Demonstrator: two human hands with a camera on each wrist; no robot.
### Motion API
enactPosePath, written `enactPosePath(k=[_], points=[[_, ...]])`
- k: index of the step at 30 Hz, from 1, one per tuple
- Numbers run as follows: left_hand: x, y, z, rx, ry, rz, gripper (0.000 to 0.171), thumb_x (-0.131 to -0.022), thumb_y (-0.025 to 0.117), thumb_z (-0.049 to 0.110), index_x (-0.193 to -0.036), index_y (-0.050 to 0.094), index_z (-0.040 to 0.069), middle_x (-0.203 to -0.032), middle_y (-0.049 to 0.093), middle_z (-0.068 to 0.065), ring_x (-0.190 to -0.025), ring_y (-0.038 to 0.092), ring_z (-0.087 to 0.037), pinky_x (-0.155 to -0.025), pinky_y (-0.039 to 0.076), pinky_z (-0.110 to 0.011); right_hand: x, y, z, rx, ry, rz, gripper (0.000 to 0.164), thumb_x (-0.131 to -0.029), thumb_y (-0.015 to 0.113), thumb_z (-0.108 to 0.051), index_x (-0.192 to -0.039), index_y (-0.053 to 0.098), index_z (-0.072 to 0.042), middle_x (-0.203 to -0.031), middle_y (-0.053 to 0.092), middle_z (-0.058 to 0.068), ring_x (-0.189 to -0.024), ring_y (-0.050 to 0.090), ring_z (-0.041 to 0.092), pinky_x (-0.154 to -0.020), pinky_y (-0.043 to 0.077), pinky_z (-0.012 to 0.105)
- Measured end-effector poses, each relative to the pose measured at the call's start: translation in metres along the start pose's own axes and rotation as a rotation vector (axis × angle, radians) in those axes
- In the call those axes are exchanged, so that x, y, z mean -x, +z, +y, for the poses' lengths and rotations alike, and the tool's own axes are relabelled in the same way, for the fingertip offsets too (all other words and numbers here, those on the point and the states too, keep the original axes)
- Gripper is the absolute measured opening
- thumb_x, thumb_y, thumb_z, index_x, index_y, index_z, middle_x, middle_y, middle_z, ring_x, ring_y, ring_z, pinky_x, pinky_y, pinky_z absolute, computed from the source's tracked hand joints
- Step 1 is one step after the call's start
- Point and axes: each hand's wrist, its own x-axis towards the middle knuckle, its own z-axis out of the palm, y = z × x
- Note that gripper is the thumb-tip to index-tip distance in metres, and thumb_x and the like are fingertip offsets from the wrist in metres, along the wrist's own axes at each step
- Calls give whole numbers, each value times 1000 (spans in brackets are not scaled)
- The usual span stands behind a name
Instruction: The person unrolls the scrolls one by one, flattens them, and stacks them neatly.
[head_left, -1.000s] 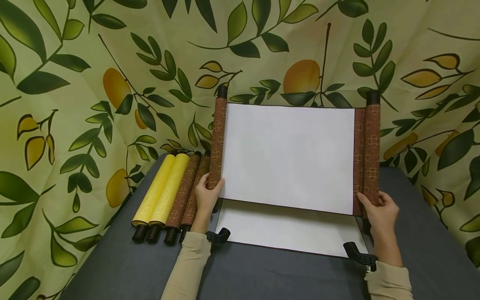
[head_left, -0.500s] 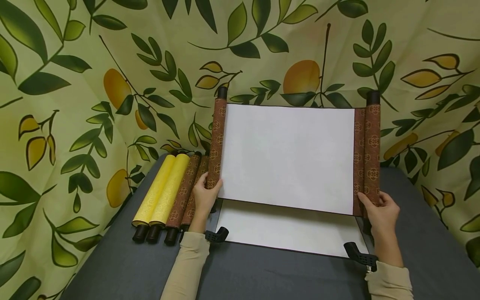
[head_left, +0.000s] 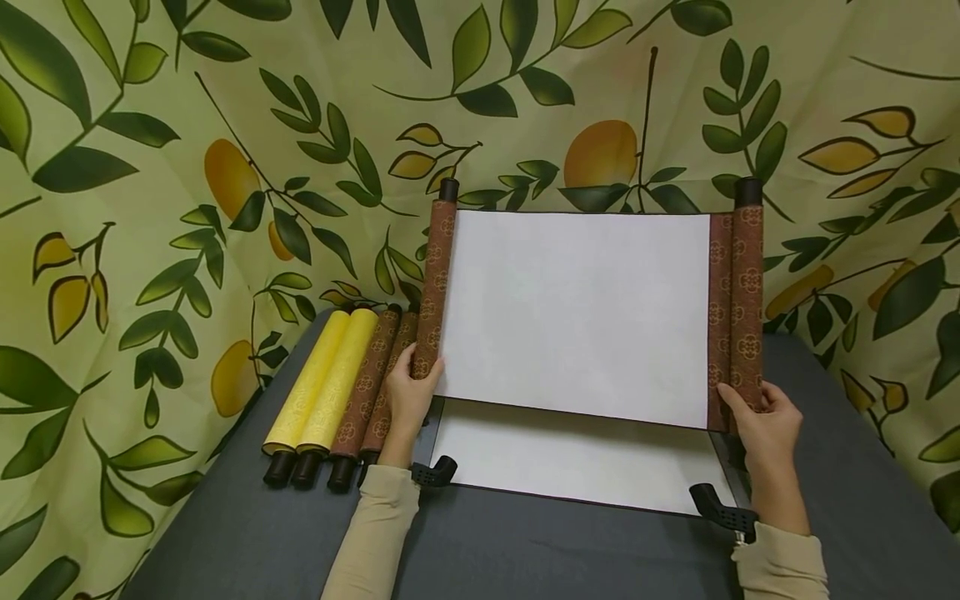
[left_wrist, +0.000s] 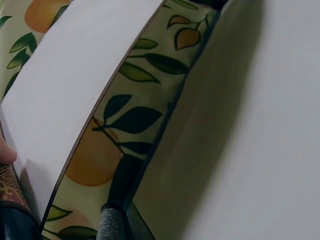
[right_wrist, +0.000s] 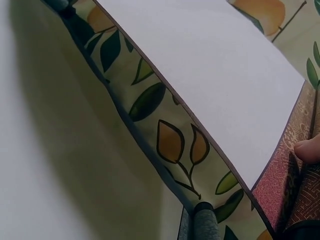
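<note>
A blank white scroll point(head_left: 577, 308) is held up, unrolled, with brown patterned rolls at its sides. My left hand point(head_left: 410, 400) grips the lower end of the left roll point(head_left: 435, 275), thumb toward the paper. Around the bottom of the right roll point(head_left: 746, 308) curl the fingers of my right hand point(head_left: 771, 425); its thumb point(right_wrist: 307, 150) lies on the brown border. Black knobs cap both rolls at the top. A second white scroll point(head_left: 570, 458) lies spread on the table beneath, partly hidden by the raised one. The wrist views show only a bit of each hand.
Left of my left hand, two yellow rolled scrolls point(head_left: 337, 375) and two brown ones point(head_left: 367, 383) lie side by side on the grey table point(head_left: 525, 550). A leaf-and-fruit patterned cloth point(head_left: 300, 208) hangs behind. Black camera mounts sit on both wrists.
My right hand and the right roll have shifted very slightly right. The left hand has edged a little left over the last second, both keeping their grip on the scroll.
</note>
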Motion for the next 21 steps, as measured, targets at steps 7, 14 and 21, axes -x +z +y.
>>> enactPosePath(k=[7,14,21], points=[[0,0,-1,-82,42,10,56,-85,70,22,-134,54,0,-131,60,-25,-120,59,-41,-97,48,-54,1,0,-1,49,-2,-8,23,-86,70,-18,-99,54,-30,-71,50,-32,-63,50,-13,-53,42,7],[1,0,1,-48,-14,-33,58,-89,66,18,-139,46,-4,-141,50,-28,-131,48,-43,-107,40,-57,1,3,1,116,2,-33,24,-88,69,-22,-107,56,-24,-70,48,-33,-63,48,-12,-54,42,9],[1,3,2,-7,-14,-12,53,-89,65,15,-135,49,-6,-131,58,-30,-119,58,-44,-98,48,-55,-1,3,2,136,11,-49,44,-88,68,-25,-126,54,-7,-72,46,-33,-65,47,-13,-55,42,8]])
